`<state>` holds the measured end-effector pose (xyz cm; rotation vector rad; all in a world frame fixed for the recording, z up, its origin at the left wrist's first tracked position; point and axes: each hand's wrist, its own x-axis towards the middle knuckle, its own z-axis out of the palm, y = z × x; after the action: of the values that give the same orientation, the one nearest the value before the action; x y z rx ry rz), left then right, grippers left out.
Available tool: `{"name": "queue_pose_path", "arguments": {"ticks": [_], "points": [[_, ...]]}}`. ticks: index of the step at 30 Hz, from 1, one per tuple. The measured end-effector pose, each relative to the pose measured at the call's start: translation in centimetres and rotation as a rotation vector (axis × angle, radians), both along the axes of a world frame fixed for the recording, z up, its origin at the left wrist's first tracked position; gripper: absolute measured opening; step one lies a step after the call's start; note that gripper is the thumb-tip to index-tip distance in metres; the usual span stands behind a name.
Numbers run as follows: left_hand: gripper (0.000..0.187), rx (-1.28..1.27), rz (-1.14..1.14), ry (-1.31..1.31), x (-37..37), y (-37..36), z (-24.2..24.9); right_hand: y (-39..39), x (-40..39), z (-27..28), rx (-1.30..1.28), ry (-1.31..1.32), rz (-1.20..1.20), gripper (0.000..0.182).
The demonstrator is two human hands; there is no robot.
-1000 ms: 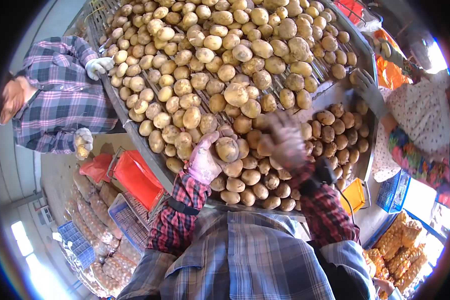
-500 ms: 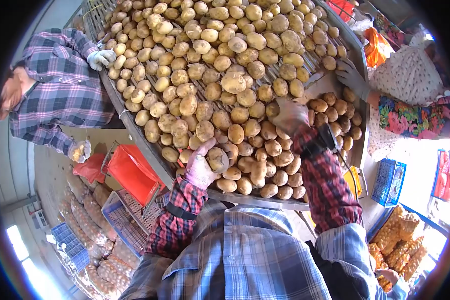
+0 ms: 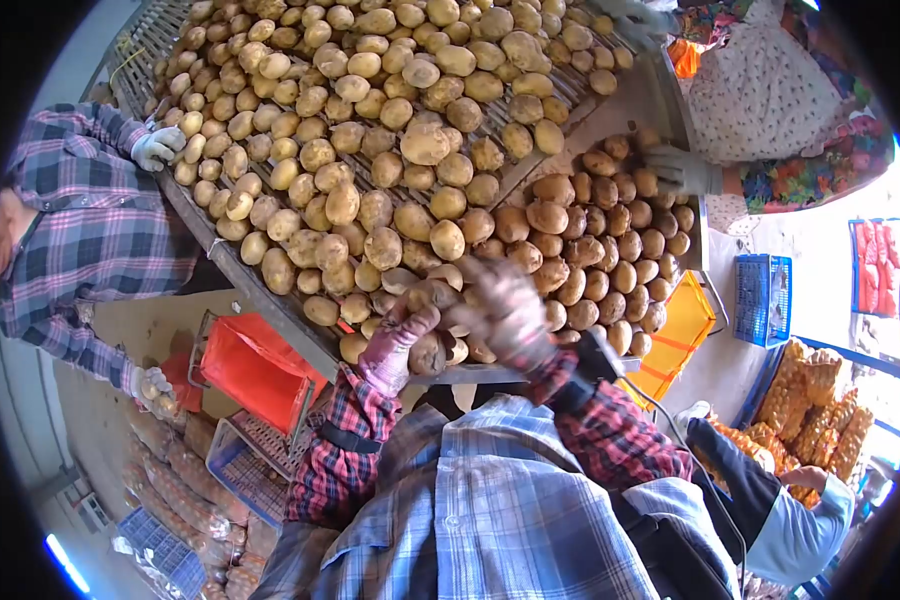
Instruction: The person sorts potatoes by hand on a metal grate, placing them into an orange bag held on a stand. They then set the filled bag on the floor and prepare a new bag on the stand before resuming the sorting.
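Note:
Many potatoes (image 3: 342, 203) cover a slatted metal sorting table (image 3: 590, 125). My left hand (image 3: 402, 335), in a pinkish glove, is closed on a potato (image 3: 429, 296) near the front edge. Beside it, to the right, my right hand (image 3: 505, 312) is smeared by motion over the potatoes, and its fingers cannot be made out. Browner potatoes (image 3: 600, 225) lie close together on the right part of the table.
A co-worker in a plaid shirt (image 3: 100, 210) stands at the left, one gloved hand at the table edge. Another person's gloved hand (image 3: 680, 170) rests at the right. Below are a red container (image 3: 250, 365), a yellow container (image 3: 675, 335) and a blue crate (image 3: 762, 300).
My right hand has moved left and down, close to my left hand. The view has shifted, showing more of the right-hand potatoes. The person at the right has reached an arm toward the table's far side.

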<state>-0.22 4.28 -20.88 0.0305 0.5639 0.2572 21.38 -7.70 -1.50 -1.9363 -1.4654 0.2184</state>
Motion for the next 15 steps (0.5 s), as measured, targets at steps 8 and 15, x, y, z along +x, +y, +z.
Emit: {"name": "queue_pose_path", "arguments": {"ticks": [8, 15], "points": [[0.069, 0.379, -0.178, -0.142, 3.2, -2.5, 16.8, 0.4, 13.5, -0.2, -1.056, -0.283, -0.433, 0.078], [0.063, 0.143, -0.036, -0.064, 0.7, -2.5, 16.1, 0.2, 18.1, -5.8, -0.764, -0.414, -0.119, 0.074]]}}
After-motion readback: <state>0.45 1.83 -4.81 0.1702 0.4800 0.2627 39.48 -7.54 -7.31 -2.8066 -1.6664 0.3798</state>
